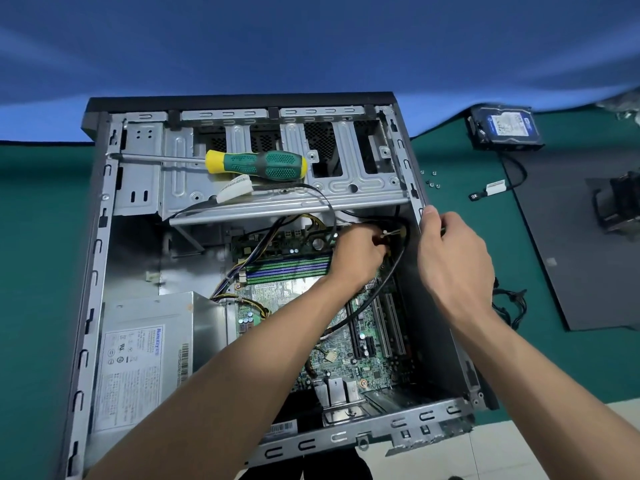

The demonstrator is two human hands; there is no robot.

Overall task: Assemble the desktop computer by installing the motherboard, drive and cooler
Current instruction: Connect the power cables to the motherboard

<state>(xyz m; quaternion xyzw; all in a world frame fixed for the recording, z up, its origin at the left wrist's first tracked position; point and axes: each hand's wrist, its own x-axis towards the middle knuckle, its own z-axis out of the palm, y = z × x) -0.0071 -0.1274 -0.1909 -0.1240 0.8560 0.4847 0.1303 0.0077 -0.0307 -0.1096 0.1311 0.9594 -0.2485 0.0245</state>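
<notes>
The open computer case [93, 258] lies on its side on the green mat. The green motherboard [349, 362] sits inside it, right of the silver power supply [145, 362]. My left hand [360, 254] reaches into the upper right corner of the board, its fingers curled round a small cable connector [393, 233] there. My right hand [453, 258] grips the case's right edge and, it seems, a black cable [384, 289] that loops down over the board. The hard drive [504, 128] lies outside the case at the far right. The cooler [620, 202] sits on the black side panel.
A yellow-and-green screwdriver [256, 164] rests on the metal drive cage [277, 188] at the top of the case. Several small screws [431, 180] and a loose data cable [498, 185] lie on the mat right of the case. The black side panel [571, 278] lies further right.
</notes>
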